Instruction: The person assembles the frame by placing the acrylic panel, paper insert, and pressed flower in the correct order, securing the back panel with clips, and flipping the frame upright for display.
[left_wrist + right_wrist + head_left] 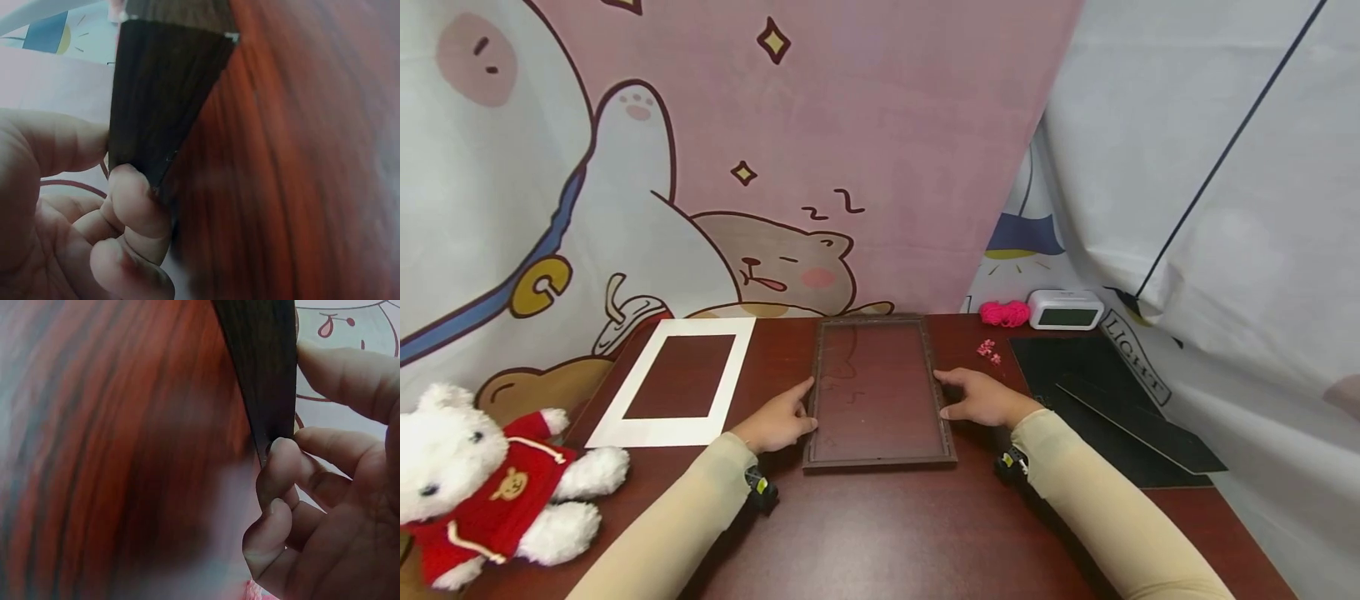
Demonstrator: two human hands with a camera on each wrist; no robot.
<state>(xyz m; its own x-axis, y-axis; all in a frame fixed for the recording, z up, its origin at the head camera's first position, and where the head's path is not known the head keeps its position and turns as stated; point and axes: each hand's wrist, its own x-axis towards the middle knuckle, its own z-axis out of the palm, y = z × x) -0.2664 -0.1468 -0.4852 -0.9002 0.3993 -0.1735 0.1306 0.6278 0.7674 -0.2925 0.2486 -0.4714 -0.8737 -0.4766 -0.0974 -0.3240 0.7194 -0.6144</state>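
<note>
A dark brown wooden picture frame (880, 463) is in the middle of the table, and its glass pane (880, 392) mirrors the wall pattern. At the frame's left side my left hand (777, 421) grips the edge, thumb nearer to me. My right hand (982, 398) grips the opposite side in the same way. In the left wrist view the curled fingers (134, 200) hold the dark wood from the side and below. The right wrist view has the frame's edge (269, 369) between the thumb and curled fingers (281, 469).
To the left lies a white mat (655, 432) with a rectangular opening. A white plush bear (460, 450) in red sits at the front left. Black boards (1120, 417) overlap at the right. Behind them are pink yarn (1004, 313), a white digital clock (1065, 309) and small pink flowers (988, 351).
</note>
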